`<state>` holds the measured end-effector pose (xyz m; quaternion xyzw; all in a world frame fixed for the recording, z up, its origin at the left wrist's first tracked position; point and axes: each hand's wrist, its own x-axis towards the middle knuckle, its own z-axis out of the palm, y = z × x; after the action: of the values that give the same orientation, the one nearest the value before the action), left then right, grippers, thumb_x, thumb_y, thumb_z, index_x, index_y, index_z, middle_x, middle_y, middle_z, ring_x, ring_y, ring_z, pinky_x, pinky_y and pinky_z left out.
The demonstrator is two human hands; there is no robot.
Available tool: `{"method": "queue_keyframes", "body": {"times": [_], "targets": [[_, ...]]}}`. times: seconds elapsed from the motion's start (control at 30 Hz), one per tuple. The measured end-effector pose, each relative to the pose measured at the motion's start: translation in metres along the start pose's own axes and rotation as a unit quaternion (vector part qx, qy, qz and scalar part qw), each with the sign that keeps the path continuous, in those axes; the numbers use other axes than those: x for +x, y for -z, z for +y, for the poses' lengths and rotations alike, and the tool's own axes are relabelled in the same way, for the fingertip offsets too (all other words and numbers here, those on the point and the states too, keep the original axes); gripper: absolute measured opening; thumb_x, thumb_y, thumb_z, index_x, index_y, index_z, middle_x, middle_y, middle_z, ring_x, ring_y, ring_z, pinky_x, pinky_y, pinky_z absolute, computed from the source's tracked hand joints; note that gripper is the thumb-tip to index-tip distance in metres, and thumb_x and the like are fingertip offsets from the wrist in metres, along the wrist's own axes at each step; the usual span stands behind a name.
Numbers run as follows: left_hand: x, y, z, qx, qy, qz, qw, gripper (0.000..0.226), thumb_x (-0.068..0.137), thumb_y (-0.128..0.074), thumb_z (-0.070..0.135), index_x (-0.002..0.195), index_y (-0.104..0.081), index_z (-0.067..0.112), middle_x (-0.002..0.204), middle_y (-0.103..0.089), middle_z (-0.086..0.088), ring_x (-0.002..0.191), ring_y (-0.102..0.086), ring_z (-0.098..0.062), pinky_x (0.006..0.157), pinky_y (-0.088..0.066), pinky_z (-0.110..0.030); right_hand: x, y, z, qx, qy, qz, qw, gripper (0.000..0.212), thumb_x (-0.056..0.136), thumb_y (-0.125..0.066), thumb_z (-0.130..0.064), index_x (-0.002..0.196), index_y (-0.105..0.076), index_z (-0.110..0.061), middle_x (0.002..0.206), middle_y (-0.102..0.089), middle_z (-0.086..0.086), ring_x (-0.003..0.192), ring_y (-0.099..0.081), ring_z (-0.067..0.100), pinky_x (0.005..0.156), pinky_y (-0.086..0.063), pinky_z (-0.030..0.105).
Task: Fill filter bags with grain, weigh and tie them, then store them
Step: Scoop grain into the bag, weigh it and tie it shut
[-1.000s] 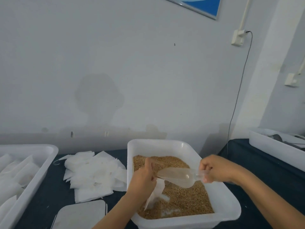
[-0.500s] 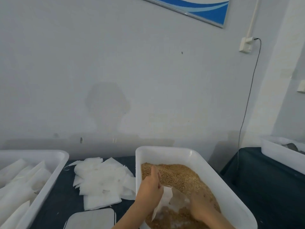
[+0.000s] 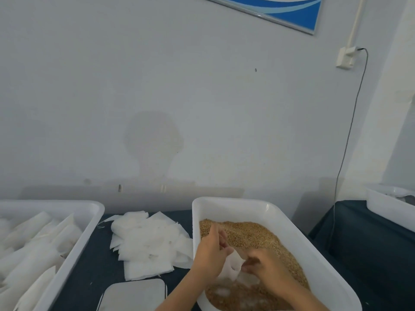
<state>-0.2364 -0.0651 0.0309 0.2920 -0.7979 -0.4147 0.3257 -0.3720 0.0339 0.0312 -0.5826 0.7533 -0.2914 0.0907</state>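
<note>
Both hands over the white grain tub, bottom centre-right. L hand grips a white filter bag by its upper edge, fingers curled round it. The bag's long axis runs roughly upper-right to lower-left; mouth looks to face up-right toward the R hand (blurry, not certain). R hand pinches the bag's edge at the mouth, fingers curled; a clear scoop lies just under it on the grain, contact w/ hand can't tell. Bag hangs just above the grain surface. Left of the tub: loose pile of empty bags on dark table. Far left tray holds white bags. A flat white scale at bottom edge.
</note>
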Motion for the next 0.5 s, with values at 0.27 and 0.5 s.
{"method": "queue_keyframes", "body": {"times": [0.27, 0.5], "targets": [[-0.005, 0.005, 0.002, -0.099, 0.017, 0.024, 0.995, 0.027, 0.084, -0.069, 0.010, 0.087, -0.046, 0.023, 0.082, -0.059, 0.002, 0.072, -0.054, -0.005, 0.064, -0.045, -0.010, -0.012, 0.002, -0.015, 0.081, 0.012, -0.062, 0.995, 0.032, 0.075, -0.076, -0.017, 0.098, -0.060, -0.033, 0.089, -0.069, -0.019, 0.081, -0.065, -0.004, 0.064, -0.051, 0.015], [-0.012, 0.017, 0.014, -0.247, 0.069, 0.021, 0.966, 0.024, 0.091, -0.061, 0.018, 0.108, -0.047, 0.012, 0.075, -0.063, 0.000, 0.063, -0.057, -0.007, 0.058, -0.046, -0.016, -0.009, 0.009, -0.031, 0.136, -0.020, 0.048, 0.989, 0.009, 0.084, -0.068, -0.023, 0.076, -0.070, -0.024, 0.072, -0.071, -0.007, 0.063, -0.064, 0.005, 0.058, -0.048, 0.020]]}}
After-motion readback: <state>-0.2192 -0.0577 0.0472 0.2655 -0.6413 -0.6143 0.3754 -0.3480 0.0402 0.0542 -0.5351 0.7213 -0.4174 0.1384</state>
